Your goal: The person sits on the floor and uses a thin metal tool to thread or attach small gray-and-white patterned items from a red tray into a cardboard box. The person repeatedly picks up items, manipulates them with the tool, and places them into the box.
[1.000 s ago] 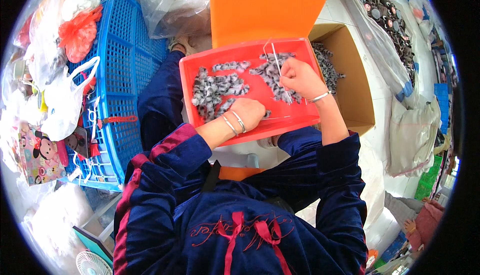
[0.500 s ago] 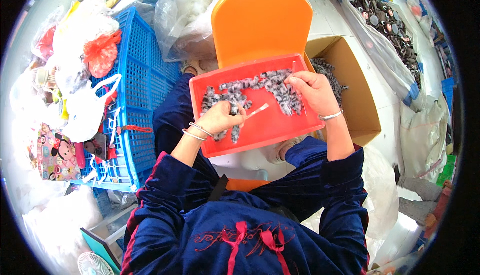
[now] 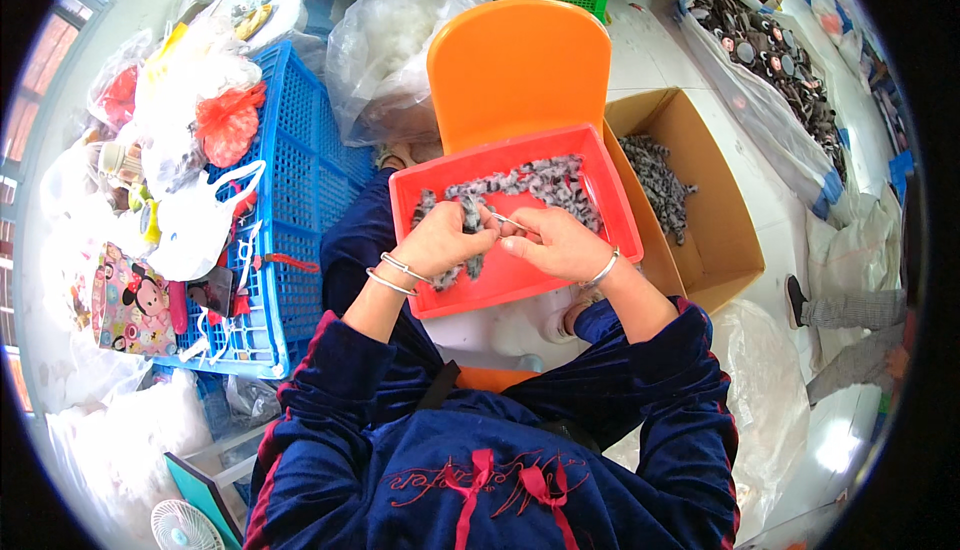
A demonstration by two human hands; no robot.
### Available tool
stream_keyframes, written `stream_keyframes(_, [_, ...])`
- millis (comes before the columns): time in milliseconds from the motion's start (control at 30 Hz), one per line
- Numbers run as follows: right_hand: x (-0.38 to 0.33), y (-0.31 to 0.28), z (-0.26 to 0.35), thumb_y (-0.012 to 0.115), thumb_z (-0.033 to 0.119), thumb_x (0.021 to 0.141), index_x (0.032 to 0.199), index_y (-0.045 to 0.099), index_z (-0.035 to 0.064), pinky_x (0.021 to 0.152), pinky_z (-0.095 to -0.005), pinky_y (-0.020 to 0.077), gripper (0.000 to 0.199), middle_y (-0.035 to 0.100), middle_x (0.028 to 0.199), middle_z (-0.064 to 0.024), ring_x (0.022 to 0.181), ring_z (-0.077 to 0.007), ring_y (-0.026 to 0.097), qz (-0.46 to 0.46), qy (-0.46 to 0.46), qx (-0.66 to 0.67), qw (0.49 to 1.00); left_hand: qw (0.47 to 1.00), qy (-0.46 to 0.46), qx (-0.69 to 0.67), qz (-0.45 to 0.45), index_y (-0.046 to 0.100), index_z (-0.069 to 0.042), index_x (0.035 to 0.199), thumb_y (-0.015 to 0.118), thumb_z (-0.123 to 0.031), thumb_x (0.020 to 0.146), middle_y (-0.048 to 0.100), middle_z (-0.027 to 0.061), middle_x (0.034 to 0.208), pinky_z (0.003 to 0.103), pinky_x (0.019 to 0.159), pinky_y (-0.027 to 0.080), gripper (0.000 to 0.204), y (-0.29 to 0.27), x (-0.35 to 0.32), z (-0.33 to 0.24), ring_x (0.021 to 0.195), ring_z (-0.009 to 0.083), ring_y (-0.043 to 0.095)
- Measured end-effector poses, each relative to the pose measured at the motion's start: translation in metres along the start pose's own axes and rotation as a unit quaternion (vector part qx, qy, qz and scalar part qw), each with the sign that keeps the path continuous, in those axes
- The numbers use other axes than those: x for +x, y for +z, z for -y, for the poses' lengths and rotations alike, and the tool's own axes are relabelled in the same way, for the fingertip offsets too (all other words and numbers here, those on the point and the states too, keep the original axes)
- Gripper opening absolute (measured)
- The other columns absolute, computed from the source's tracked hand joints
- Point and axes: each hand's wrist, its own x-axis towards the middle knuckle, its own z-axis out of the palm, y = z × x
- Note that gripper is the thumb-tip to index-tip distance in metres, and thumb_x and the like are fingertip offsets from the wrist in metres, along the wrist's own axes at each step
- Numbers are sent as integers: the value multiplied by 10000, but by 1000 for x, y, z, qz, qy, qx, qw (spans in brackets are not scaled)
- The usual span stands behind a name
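A red tray (image 3: 530, 285) lies across my lap, with several fuzzy grey-and-black plush pieces (image 3: 565, 185) inside. Over its near left part, my left hand (image 3: 445, 235) pinches one such piece (image 3: 472, 212), part of which shows above the fingers. Close beside it, my right hand (image 3: 555, 242) is closed on a thin metal tool (image 3: 515, 223) that points toward the left fingertips. The two hands almost touch. What lies between the fingertips is too small to make out. More grey pieces sit beneath and beside my left hand.
An orange chair (image 3: 520, 75) stands behind the tray. At right, a cardboard box (image 3: 715, 210) holds more grey pieces. A blue plastic crate (image 3: 300, 140) piled with bags is at left, a clear bag of white stuffing (image 3: 390, 60) beyond. Another person's legs (image 3: 850, 312) show at far right.
My right hand has come from the tray's far right side, left and nearer, to meet my left hand. The pale strip that lay in the tray no longer shows. The view has shifted slightly.
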Motion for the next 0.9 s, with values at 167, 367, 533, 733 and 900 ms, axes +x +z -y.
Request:
stream_keyframes(167, [2, -7, -19, 520, 197, 959, 943, 594, 18, 612, -234, 427, 194, 546, 740, 11, 662, -69, 500, 4, 10, 103, 995, 981, 29, -149, -122, 613, -72, 781, 586, -204, 907, 587, -15, 674, 214, 491, 354, 185, -4, 2, -3, 530, 41, 450])
stream_keyframes(367, [-2, -16, 10, 475, 285, 992, 861, 610, 39, 501, -198, 316, 310, 454, 659, 53, 563, -41, 375, -63, 91, 287, 952, 851, 122, -497, -117, 592, -106, 991, 485, -301, 965, 465, -26, 630, 218, 462, 313, 224, -7, 0, -5, 483, 69, 344])
stream_keyframes(533, [-4, -3, 9, 496, 339, 988, 892, 640, 24, 484, -197, 302, 359, 459, 644, 66, 546, -34, 368, 20, 74, 364, 928, 865, 145, -469, -106, 578, -102, 1020, 455, -255, 955, 475, -9, 658, 214, 488, 315, 206, 7, 3, -13, 519, 76, 360])
stream_keyframes(733, [-6, 0, 17, 633, 190, 921, 812, 608, 63, 492, -196, 306, 169, 474, 646, 76, 554, -12, 381, -58, 2, 269, 961, 862, 172, -461, -118, 560, -64, 1071, 438, -205, 940, 539, 42, 734, 238, 523, 353, 229, 14, 2, -15, 555, 103, 397])
stream_keyframes(900, [-6, -4, 13, 627, 174, 920, 805, 637, 44, 540, -195, 345, 175, 486, 671, 86, 610, -9, 408, -100, -8, 231, 968, 838, 170, -493, -162, 552, -53, 1107, 425, -200, 953, 559, 59, 762, 248, 523, 358, 248, 20, 2, -18, 548, 115, 406])
